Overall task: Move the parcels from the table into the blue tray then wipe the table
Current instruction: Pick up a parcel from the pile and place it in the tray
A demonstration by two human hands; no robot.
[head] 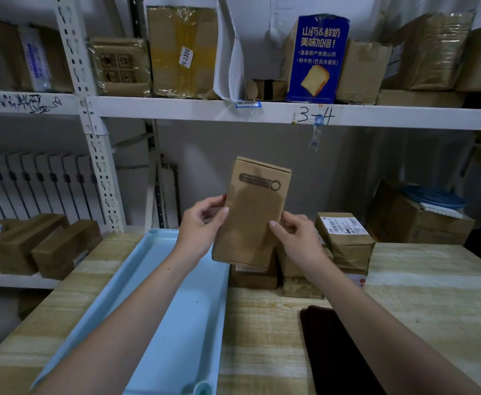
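I hold a tall brown cardboard parcel (255, 212) upright in the air above the table's back edge, my left hand (202, 223) on its left side and my right hand (296, 238) on its right side. The light blue tray (176, 323) lies on the wooden table (433, 295) below and left of the parcel, with nothing in it. Behind and under the held parcel, several brown parcels (344, 238) stand stacked on the table, one with a white label on top. A dark cloth (333, 352) lies on the table under my right forearm.
White metal shelves run behind the table. The upper shelf (262, 112) carries cardboard boxes and a blue bread carton (317, 58). Long brown boxes (34, 246) lie on the low left shelf. A large box with a blue item on it (416, 220) sits at the right.
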